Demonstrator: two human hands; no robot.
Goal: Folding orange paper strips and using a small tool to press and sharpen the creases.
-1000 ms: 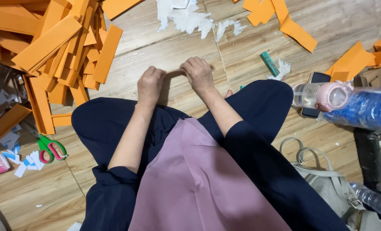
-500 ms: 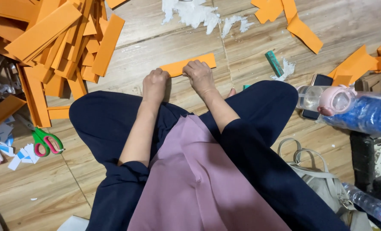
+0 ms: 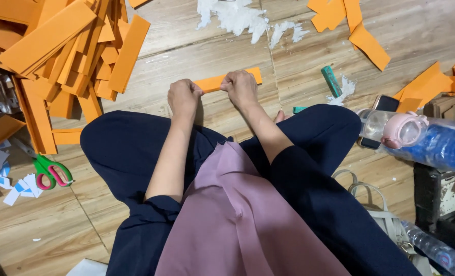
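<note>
The person is sitting cross-legged on the wooden floor (image 3: 186, 56), looking down past dark trousers and a mauve garment at both hands. The left hand (image 3: 183, 97) and the right hand (image 3: 241, 87) are each pinching one orange strip (image 3: 227, 81), which is lying flat on the floor just ahead of the knees. The left hand's fingers are closing on the strip's near left end, curled under so the knuckles face the camera; the right hand's fingers are clamping down nearer its middle, with the far end sticking out past them to the right. Holding it at two spots like this is keeping the strip taut and pressed against the boards, which looks suited to creasing or flattening it, though the exact action under the fingers is hidden.

A big heap of similar orange strips (image 3: 59, 46) is lying well apart to the left, within an arm's reach. Green-handled scissors (image 3: 51, 174) are resting on the floor by the left knee, among small white and blue paper scraps. White torn shreds (image 3: 232, 15) are lying beyond the hands. To the right, a small green object (image 3: 331, 81), more orange pieces (image 3: 363, 30), and a clear bottle with a pink cap (image 3: 398, 130) are lying near the right knee.
</note>
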